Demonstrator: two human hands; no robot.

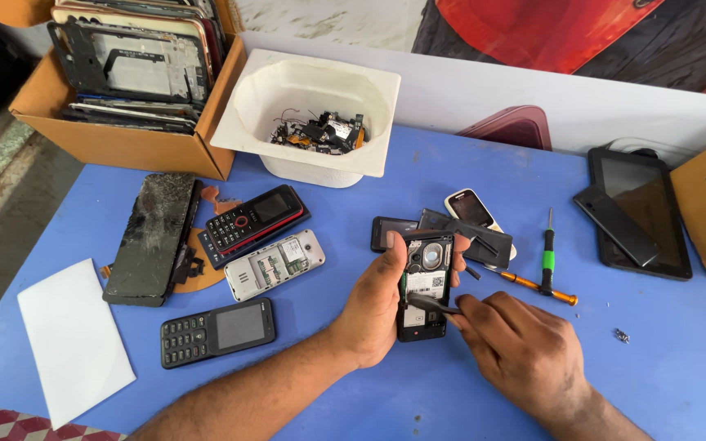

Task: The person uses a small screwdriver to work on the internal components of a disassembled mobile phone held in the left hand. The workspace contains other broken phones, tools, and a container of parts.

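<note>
My left hand (pixel 373 306) grips a small black phone (pixel 425 278) with its back cover off, label and camera ring showing. It holds the phone upright-tilted above the blue table (pixel 328 384). My right hand (pixel 520 343) pinches a thin dark tool (pixel 433 305) whose tip rests against the phone's lower left side. Both forearms come in from the bottom edge.
A black keypad phone (pixel 217 331), an open silver phone (pixel 274 264), a red-black phone (pixel 251 218) and a cracked screen panel (pixel 151 237) lie left. Two screwdrivers (pixel 546 260) and a tablet (pixel 639 214) lie right. A white tub of parts (pixel 308 118) and a cardboard box of frames (pixel 124 77) stand behind.
</note>
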